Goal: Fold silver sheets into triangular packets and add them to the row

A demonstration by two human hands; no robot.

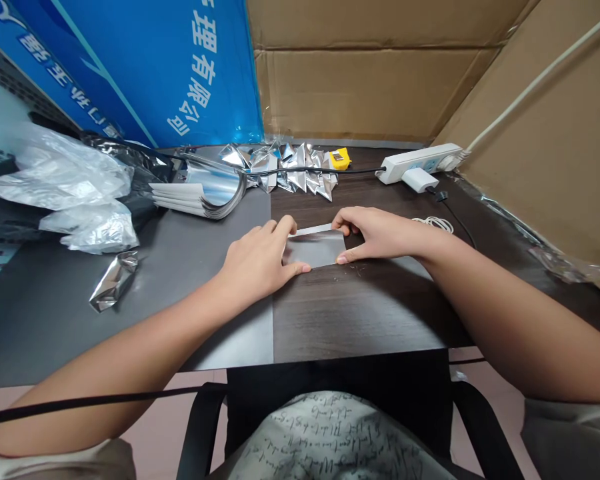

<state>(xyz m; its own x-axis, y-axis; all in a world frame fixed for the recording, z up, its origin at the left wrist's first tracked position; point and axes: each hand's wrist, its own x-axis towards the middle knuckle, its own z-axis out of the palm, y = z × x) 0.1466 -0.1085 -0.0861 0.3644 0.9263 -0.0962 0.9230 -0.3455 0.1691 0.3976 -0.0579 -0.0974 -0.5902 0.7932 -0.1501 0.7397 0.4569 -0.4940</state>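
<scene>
Between my two hands a silver foil sheet with a white far edge lies low over the dark wooden tabletop. My left hand grips its left end, the thumb at the near edge and the fingers at the far edge. At the right end my right hand pinches the sheet the same way, thumb near and fingers far. The far strip of the sheet looks bent upward. A stack of curled foil sheets with white undersides lies beyond my left hand. Several folded silver foil pieces sit in a row behind the sheet.
A yellow tape measure and a white power strip stand at the back. A coiled white cable lies beyond my right forearm. On the left are a folded foil packet and clear plastic bags. Cardboard walls enclose the back and right.
</scene>
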